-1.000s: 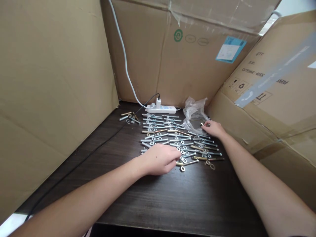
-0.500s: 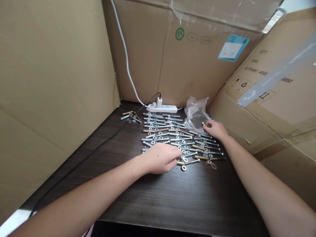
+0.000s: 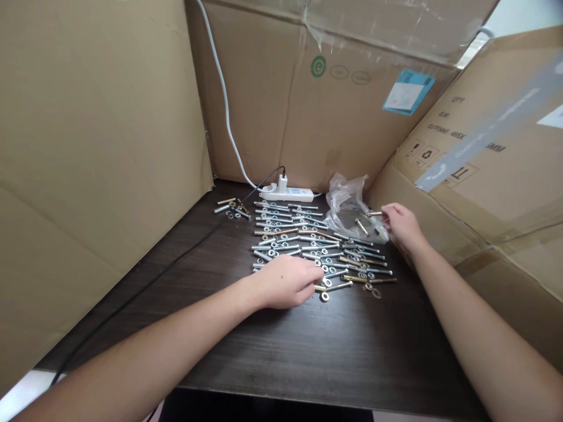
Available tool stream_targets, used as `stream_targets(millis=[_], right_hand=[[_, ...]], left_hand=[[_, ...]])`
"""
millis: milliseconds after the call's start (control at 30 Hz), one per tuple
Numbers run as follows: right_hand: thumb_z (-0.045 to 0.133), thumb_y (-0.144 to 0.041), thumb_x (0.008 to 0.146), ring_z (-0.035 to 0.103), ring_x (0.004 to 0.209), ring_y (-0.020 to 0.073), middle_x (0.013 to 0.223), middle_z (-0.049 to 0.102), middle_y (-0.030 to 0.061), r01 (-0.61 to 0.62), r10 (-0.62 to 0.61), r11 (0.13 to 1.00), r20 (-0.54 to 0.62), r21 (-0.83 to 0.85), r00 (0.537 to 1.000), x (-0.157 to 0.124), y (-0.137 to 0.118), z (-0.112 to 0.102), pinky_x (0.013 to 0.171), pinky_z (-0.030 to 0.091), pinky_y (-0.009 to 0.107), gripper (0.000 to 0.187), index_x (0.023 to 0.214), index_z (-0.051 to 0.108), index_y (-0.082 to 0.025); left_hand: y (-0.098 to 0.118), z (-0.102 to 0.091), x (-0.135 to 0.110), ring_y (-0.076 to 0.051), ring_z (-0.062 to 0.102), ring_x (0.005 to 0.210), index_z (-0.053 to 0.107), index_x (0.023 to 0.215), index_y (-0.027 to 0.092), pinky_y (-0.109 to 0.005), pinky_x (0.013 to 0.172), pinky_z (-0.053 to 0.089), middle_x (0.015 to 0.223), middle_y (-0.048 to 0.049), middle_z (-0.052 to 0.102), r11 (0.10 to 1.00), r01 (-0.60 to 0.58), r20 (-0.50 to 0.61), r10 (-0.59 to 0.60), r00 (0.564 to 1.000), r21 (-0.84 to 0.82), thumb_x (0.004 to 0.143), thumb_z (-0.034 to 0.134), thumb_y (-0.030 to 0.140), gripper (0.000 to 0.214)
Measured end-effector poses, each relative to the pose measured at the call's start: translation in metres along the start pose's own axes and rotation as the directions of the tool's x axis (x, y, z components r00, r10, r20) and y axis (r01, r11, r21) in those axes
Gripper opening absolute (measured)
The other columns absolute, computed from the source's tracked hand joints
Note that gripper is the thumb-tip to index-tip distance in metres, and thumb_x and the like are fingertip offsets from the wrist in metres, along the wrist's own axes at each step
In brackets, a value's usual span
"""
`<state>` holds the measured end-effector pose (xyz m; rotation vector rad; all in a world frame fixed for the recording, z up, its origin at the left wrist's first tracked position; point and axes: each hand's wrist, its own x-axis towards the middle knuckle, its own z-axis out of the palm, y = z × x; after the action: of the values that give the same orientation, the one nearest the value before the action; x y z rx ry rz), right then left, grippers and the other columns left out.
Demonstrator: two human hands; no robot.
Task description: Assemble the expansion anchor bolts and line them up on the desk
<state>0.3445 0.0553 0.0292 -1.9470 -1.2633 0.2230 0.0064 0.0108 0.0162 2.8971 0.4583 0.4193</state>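
Rows of silver and brass bolts with washers (image 3: 303,240) lie on the dark wooden table (image 3: 308,351). My left hand (image 3: 288,281) rests curled at the near end of the rows, fingertips pinched by a brass-tipped bolt (image 3: 334,286) and a loose washer (image 3: 325,296). My right hand (image 3: 402,225) is lifted a little at the right side, fingers closed on a small bolt (image 3: 375,214) beside the crumpled clear plastic bag (image 3: 349,205). Another bolt (image 3: 361,227) lies on the bag.
Cardboard boxes wall in the table on the left (image 3: 97,152), back (image 3: 334,88) and right (image 3: 488,158). A white power strip (image 3: 285,193) with a plugged charger sits at the back; a black cable (image 3: 145,287) runs to the left front. A small group of bolts (image 3: 231,208) lies apart at the back left.
My right hand has lifted from the bag's edge and moved slightly right, now pinching a small bolt. My left hand has stayed in place.
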Motion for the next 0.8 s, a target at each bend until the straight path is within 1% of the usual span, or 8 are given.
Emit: stream_targets(millis=[100, 200, 300, 400, 467, 600, 733, 800], right_hand=[[0.042, -0.045, 0.084, 0.042, 0.047, 0.01, 0.064, 0.047, -0.0023, 0.024, -0.036, 0.989, 0.085, 0.146, 0.996, -0.035, -0.029, 0.0, 0.042, 0.03, 0.023, 0.025, 0.073, 0.044, -0.023], [0.056, -0.046, 0.08, 0.036, 0.045, 0.0077, 0.061, 0.042, -0.005, -0.087, -0.103, 0.851, 0.327, 0.518, 0.939, -0.082, -0.056, 0.016, 0.041, 0.023, 0.021, 0.029, 0.071, 0.042, -0.022], [0.06, -0.044, 0.08, 0.033, 0.046, 0.007, 0.058, 0.04, -0.0061, -0.135, -0.198, 0.737, 0.403, 0.662, 0.894, -0.12, -0.073, 0.037, 0.043, 0.021, 0.02, 0.029, 0.07, 0.044, -0.021], [0.058, -0.042, 0.084, 0.033, 0.048, 0.007, 0.059, 0.042, -0.0057, -0.162, -0.269, 0.71, 0.476, 0.686, 0.837, -0.142, -0.077, 0.048, 0.044, 0.023, 0.02, 0.029, 0.071, 0.045, -0.02], [0.053, -0.041, 0.088, 0.032, 0.049, 0.0074, 0.061, 0.04, -0.0057, -0.144, -0.301, 0.702, 0.474, 0.697, 0.827, -0.149, -0.074, 0.05, 0.046, 0.025, 0.021, 0.027, 0.072, 0.044, -0.02], [0.052, -0.033, 0.09, 0.04, 0.059, 0.0097, 0.069, 0.045, -0.0039, 0.113, -0.411, 0.806, 0.411, 0.582, 0.814, -0.153, -0.065, 0.046, 0.055, 0.033, 0.022, 0.015, 0.082, 0.048, -0.02], [0.045, -0.03, 0.093, 0.046, 0.064, 0.0114, 0.072, 0.053, -0.0018, 0.344, -0.53, 0.834, 0.451, 0.432, 0.718, -0.151, -0.062, 0.043, 0.061, 0.036, 0.024, 0.017, 0.084, 0.055, -0.019], [0.044, -0.031, 0.094, 0.046, 0.062, 0.0112, 0.069, 0.054, -0.002, 0.389, -0.547, 0.831, 0.456, 0.398, 0.702, -0.15, -0.063, 0.042, 0.06, 0.035, 0.024, 0.023, 0.079, 0.056, -0.018]], left_hand=[[0.001, 0.002, 0.0, -0.017, 0.061, 0.082, 0.051, 0.106, 0.019, -0.028, 0.07, 0.045, 0.096, -0.0021, 0.064, 0.997, 0.07, -0.119, -0.072, 0.99, -0.018, 0.088, 0.043, 0.019, 0.02], [-0.001, 0.005, 0.002, -0.018, 0.061, 0.084, 0.04, 0.121, 0.016, -0.031, 0.073, 0.046, 0.101, -0.0056, 0.063, 0.988, 0.142, -0.268, -0.152, 0.951, -0.055, 0.091, 0.043, 0.025, 0.031], [-0.004, 0.006, 0.003, -0.018, 0.061, 0.082, 0.041, 0.118, 0.016, -0.031, 0.073, 0.046, 0.098, -0.0055, 0.063, 0.985, 0.16, -0.311, -0.173, 0.935, -0.068, 0.093, 0.044, 0.031, 0.029], [-0.005, 0.005, 0.004, -0.018, 0.062, 0.082, 0.046, 0.108, 0.018, -0.031, 0.073, 0.045, 0.096, -0.0036, 0.064, 0.984, 0.168, -0.257, -0.175, 0.95, -0.052, 0.094, 0.044, 0.031, 0.019], [-0.005, 0.004, 0.005, -0.019, 0.062, 0.082, 0.048, 0.104, 0.019, -0.031, 0.072, 0.045, 0.096, -0.0029, 0.065, 0.985, 0.17, -0.207, -0.174, 0.963, -0.037, 0.094, 0.045, 0.029, 0.015], [-0.006, 0.006, 0.006, -0.02, 0.063, 0.083, 0.049, 0.107, 0.02, -0.032, 0.07, 0.045, 0.097, -0.002, 0.066, 0.985, 0.17, -0.148, -0.173, 0.974, -0.034, 0.094, 0.045, 0.031, 0.017], [-0.006, 0.009, 0.007, -0.021, 0.063, 0.087, 0.048, 0.112, 0.022, -0.033, 0.074, 0.046, 0.101, -0.0017, 0.066, 0.986, 0.154, -0.122, -0.161, 0.979, -0.068, 0.094, 0.047, 0.031, 0.021], [-0.006, 0.009, 0.006, -0.021, 0.063, 0.088, 0.047, 0.113, 0.021, -0.033, 0.074, 0.047, 0.102, -0.0023, 0.065, 0.983, 0.161, -0.117, -0.171, 0.978, -0.092, 0.094, 0.047, 0.031, 0.021]])
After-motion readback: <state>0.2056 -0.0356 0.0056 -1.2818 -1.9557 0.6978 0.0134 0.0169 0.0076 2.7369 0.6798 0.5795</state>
